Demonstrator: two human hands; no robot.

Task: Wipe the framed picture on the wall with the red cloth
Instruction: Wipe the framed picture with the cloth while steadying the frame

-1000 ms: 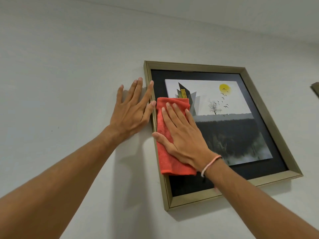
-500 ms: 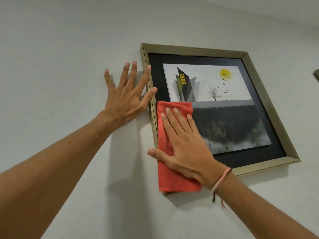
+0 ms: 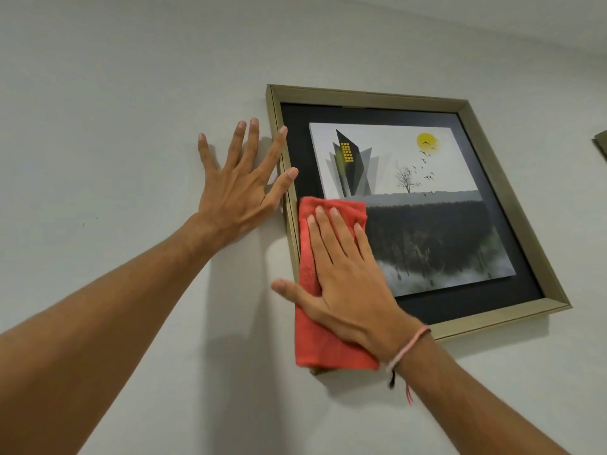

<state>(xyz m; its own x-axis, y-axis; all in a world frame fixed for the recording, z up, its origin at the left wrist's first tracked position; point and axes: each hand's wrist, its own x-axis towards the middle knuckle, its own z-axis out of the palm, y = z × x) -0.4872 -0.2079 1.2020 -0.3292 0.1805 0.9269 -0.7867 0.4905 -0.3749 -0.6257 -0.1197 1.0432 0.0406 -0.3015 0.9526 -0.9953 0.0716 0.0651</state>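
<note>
A framed picture (image 3: 486,205) with a gold frame and dark mat hangs on the white wall. It shows a building, a tree, birds and a yellow sun. A folded red cloth (image 3: 315,343) lies against its lower left part and covers the bottom left corner of the frame. My right hand (image 3: 348,287) lies flat on the cloth, fingers pointing up, pressing it to the glass. My left hand (image 3: 239,188) is spread flat on the wall beside the frame, with index finger and thumb touching the frame's left edge.
The white wall (image 3: 115,110) stretches out to the left and below. The corner of another frame (image 3: 601,144) shows at the right edge. The ceiling line runs along the top right.
My right hand has slid the red cloth down the left side of the picture, from the upper mat to the bottom left corner. The left hand has stayed by the frame's edge.
</note>
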